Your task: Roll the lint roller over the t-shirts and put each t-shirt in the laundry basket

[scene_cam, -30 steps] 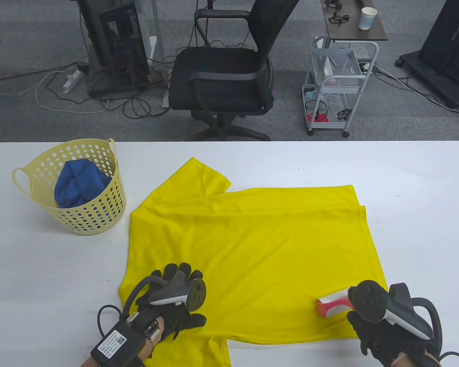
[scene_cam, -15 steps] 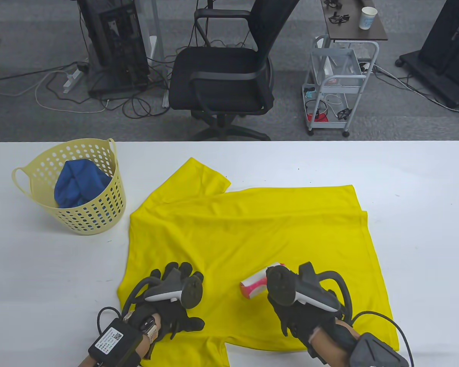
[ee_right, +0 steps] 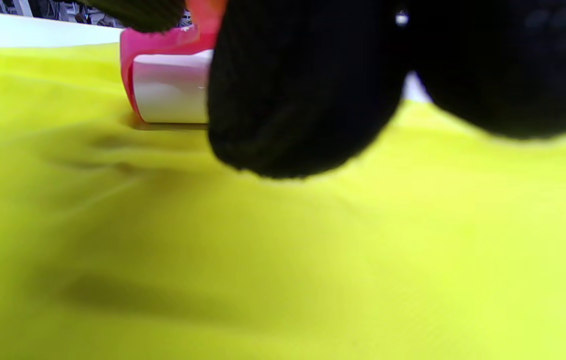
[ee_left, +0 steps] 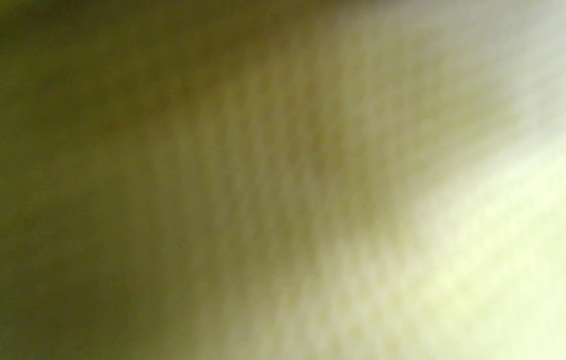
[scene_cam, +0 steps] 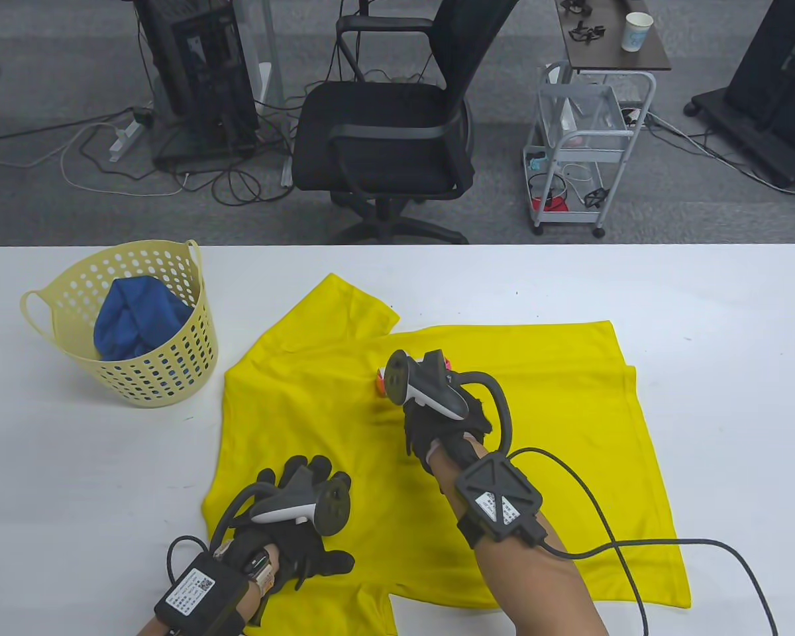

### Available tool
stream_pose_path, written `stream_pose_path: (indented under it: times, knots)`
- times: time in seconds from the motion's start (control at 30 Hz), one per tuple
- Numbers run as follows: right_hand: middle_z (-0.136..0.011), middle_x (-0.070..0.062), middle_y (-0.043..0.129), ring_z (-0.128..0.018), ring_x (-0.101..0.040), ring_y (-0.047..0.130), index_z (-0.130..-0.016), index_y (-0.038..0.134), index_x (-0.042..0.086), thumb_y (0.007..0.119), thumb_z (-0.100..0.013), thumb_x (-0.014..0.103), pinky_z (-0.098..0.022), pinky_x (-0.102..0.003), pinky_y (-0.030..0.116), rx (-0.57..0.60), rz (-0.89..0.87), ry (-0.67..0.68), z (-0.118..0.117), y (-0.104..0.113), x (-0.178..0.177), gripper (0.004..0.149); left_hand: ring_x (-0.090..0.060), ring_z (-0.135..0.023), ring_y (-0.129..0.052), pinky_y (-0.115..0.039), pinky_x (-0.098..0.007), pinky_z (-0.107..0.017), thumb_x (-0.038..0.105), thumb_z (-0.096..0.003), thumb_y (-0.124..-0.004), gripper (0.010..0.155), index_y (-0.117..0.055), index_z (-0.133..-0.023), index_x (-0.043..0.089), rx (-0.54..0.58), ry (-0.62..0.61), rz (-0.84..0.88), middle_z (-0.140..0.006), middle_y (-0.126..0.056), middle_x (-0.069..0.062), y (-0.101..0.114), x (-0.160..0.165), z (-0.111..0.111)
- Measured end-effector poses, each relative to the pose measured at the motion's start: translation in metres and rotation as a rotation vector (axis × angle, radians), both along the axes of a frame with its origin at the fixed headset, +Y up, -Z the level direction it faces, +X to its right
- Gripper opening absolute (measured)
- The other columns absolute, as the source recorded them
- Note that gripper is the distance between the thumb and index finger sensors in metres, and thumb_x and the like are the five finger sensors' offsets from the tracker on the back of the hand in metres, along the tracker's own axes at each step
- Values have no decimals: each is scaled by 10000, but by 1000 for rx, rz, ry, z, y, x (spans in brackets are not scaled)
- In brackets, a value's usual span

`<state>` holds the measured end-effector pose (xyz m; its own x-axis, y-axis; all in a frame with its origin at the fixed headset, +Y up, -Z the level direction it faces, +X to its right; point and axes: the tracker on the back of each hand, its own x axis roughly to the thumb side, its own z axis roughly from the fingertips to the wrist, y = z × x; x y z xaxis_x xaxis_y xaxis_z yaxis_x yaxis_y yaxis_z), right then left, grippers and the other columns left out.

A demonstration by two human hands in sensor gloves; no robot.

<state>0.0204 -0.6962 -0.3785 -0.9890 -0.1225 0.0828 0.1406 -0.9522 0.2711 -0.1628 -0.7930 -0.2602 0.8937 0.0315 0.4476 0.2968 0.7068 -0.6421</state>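
A yellow t-shirt (scene_cam: 536, 411) lies spread flat across the middle of the white table (scene_cam: 735, 318). My right hand (scene_cam: 437, 414) grips a pink and white lint roller (scene_cam: 381, 383) and holds it down on the shirt's upper middle; the right wrist view shows the roller (ee_right: 167, 85) touching the yellow cloth (ee_right: 283, 260). My left hand (scene_cam: 298, 523) rests flat with spread fingers on the shirt's near left part. The left wrist view is only a blur of yellow fabric (ee_left: 283, 200). A yellow laundry basket (scene_cam: 165, 371) stands at the left with a blue t-shirt (scene_cam: 136, 318) inside.
Beyond the table's far edge stand a black office chair (scene_cam: 384, 132), a small wire cart (scene_cam: 583, 146) and a computer tower (scene_cam: 199, 79). A cable (scene_cam: 636, 543) trails from my right wrist across the shirt's near right corner.
My right hand has carried the lint roller from the shirt's near right corner leftwards and away from me to its upper middle. The left hand has stayed where it was.
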Motion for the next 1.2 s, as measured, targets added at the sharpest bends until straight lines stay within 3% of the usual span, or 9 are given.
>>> stream_pose_path:
  times: [0.07,0.17,0.43,0.53,0.67,0.77,0.87,1.07,1.2]
  knots:
    - [-622,-100,847,-177,-113,1006,-1042,311,188,581,-532,461,-141,-295,939,-20,18,27,6,-1,4,638,-538,-922,150,-121,-827,-590,770,-283,-540,1086,199,-891,257,1,0,0,-983,259,-184,0,0,0]
    - [-619,-108,848,-174,-120,1009,-1040,301,176,585,-533,459,-138,-298,939,-38,23,103,32,-3,20,646,-537,-920,151,-119,-827,-588,767,-283,-545,1087,195,-894,256,0,4,8,-983,257,-184,0,0,0]
    - [-598,-117,870,-149,-126,1019,-1043,330,157,604,-530,457,-118,-301,944,-147,52,285,143,13,86,654,-538,-914,159,-111,-827,-583,766,-283,-543,1086,200,-891,258,-4,5,12,-978,264,-184,-1,-1,0]
    - [-574,-121,892,-127,-128,1023,-1042,378,149,621,-524,454,-100,-302,947,-192,50,303,174,22,103,649,-541,-913,157,-113,-829,-582,765,-284,-544,1087,200,-891,255,-4,5,9,-977,264,-187,0,0,0]
    - [-549,-125,912,-104,-132,1027,-1038,427,137,634,-516,452,-81,-308,948,-183,78,317,189,25,108,644,-541,-913,158,-112,-829,-582,764,-284,-542,1085,200,-890,254,-4,5,9,-977,264,-187,0,0,0]
    - [-544,-122,916,-100,-132,1027,-1036,433,134,633,-514,453,-78,-308,948,-160,81,318,179,24,102,644,-543,-912,158,-112,-830,-582,764,-284,-541,1086,201,-890,252,-4,5,8,-976,264,-189,0,0,0]
    - [-554,-123,907,-111,-134,1025,-1038,414,137,629,-518,451,-87,-309,946,-148,49,293,150,20,89,645,-543,-913,158,-111,-830,-582,764,-283,-540,1087,202,-889,252,-3,5,8,-976,265,-189,0,0,0]
    - [-585,-120,880,-144,-138,1018,-1040,354,154,609,-527,453,-116,-313,941,-119,10,200,63,11,43,646,-542,-913,160,-111,-830,-581,765,-282,-537,1086,204,-889,252,-3,5,8,-976,266,-188,0,0,0]
    - [-598,-117,867,-161,-141,1015,-1036,319,168,600,-526,456,-131,-317,938,-97,-8,135,18,3,19,650,-542,-912,161,-110,-830,-581,765,-281,-537,1087,205,-888,253,-2,6,8,-975,268,-188,1,0,0]
